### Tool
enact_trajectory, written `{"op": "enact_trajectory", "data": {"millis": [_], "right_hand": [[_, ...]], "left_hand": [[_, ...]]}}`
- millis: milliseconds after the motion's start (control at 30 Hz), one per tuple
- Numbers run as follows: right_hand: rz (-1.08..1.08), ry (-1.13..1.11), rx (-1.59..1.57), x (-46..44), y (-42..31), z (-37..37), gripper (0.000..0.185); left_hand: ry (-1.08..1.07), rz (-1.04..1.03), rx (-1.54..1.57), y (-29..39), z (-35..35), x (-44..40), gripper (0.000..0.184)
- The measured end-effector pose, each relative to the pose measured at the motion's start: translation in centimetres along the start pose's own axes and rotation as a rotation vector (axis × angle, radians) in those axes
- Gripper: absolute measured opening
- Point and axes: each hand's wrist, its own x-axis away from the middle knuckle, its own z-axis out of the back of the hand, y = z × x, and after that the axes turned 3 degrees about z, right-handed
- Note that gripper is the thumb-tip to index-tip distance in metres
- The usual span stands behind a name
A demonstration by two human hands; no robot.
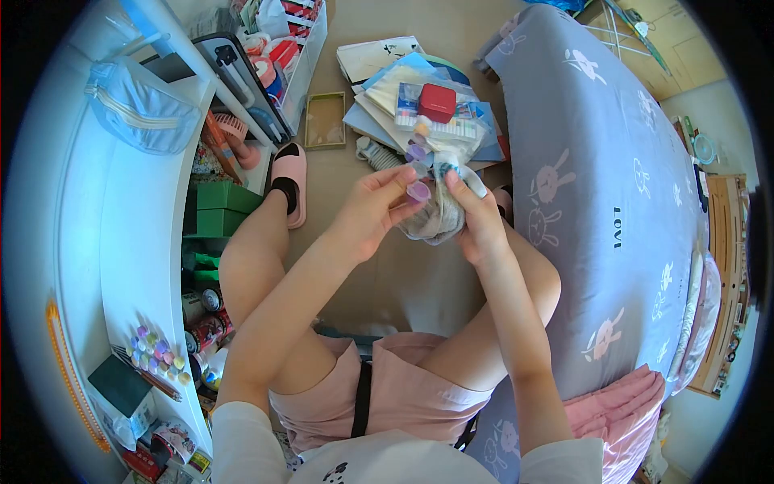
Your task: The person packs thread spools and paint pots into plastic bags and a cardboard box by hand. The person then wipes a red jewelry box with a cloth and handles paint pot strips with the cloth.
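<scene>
My left hand (373,208) pinches a strip of small lidded plastic pots (417,152), mostly purple with an orange one at the far end. One purple pot (418,192) hangs by its fingertips. My right hand (477,216) is closed on a clear plastic bag (439,219) with greyish-white contents, held above the floor between my knees. A white piece sticks out beside the right fingers; what it is I cannot make out. Both hands are close together, and the strip overlaps the bag's upper part.
Beyond the hands lie stacked papers and folders (379,60) with a red box (437,103) on top. A shallow tray (325,142) sits on the floor. A bed (613,202) flanks the right; a white shelf (141,242) with a blue pouch (141,105) and pastel-capped markers (157,355) flanks the left.
</scene>
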Motion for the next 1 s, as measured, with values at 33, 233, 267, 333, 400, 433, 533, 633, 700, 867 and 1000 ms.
{"op": "enact_trajectory", "data": {"millis": [33, 233, 267, 333, 400, 433, 533, 633, 700, 867, 1000], "right_hand": [[0.001, 0.001, 0.000, 0.1, -0.1, 0.1, 0.031], [-0.041, -0.110, -0.028, 0.9, -1.1, -0.8, 0.034], [0.007, -0.123, 0.065, 0.4, -0.4, -0.3, 0.033], [0.042, -0.088, 0.170, 0.4, 0.1, -0.3, 0.032], [0.078, -0.098, 0.200, 0.3, 0.6, -0.3, 0.032], [0.113, -0.109, 0.230, 0.2, 0.9, -0.3, 0.032], [0.298, -0.051, 0.383, -0.7, 2.3, 0.1, 0.028], [0.388, -0.016, 0.499, -0.6, 2.3, 0.1, 0.025], [0.348, -0.022, 0.510, -0.5, 2.2, 0.1, 0.024], [0.213, 0.007, 0.219, -0.4, 1.5, -0.1, 0.019], [0.210, -0.054, 0.198, 0.1, 1.1, -1.0, 0.014]], "left_hand": [[0.016, -0.026, 0.013, 0.1, 0.1, -0.1, 0.023], [0.084, -0.084, -0.062, 0.7, -0.6, 0.4, 0.024], [0.083, -0.083, -0.062, 0.7, -0.6, 0.4, 0.024], [0.079, -0.092, -0.059, 0.5, -0.4, 0.3, 0.028], [0.098, -0.127, -0.096, 0.1, -0.5, 0.2, 0.029], [0.118, -0.164, -0.133, -0.1, -0.6, 0.2, 0.029], [0.174, -0.245, -0.254, -0.8, -1.7, 0.6, 0.029], [0.092, -0.289, -0.203, -1.0, -1.2, 0.2, 0.030], [0.083, -0.316, -0.232, -1.2, -1.1, 0.1, 0.030], [0.098, -0.312, -0.237, -1.2, -1.2, 0.2, 0.029], [0.104, -0.328, -0.188, -0.7, -1.2, 0.4, 0.028]]}}
